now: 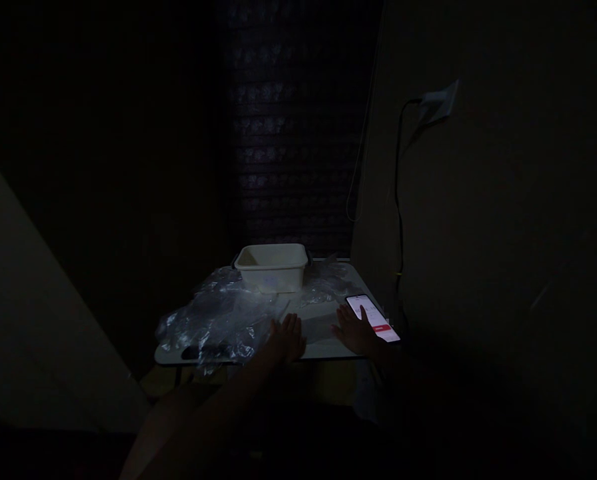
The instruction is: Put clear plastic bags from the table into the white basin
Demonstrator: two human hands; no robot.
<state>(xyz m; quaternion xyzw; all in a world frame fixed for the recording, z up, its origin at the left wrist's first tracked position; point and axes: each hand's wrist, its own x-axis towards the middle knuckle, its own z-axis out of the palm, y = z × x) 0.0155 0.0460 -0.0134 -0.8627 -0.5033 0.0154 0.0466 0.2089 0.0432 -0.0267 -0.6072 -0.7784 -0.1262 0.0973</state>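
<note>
My left hand (287,338) rests with its fingers stretched out near the front edge of a small white table (323,350), at the right side of a heap of crinkled clear plastic bags (218,310). My right hand (354,329) lies with fingers spread beside a phone (371,317) with a lit screen, partly covering its left side. Between the two hands a flat, thin clear plastic piece (318,327) lies on the tabletop; both hands seem to touch its ends. Behind them stands a white plastic tub (273,277) with dark handles.
More clear plastic (326,277) lies right of the tub. A dark blind (288,133) hangs behind the table. On the right wall a black cord (397,193) runs down from a socket (439,101). The room is very dark.
</note>
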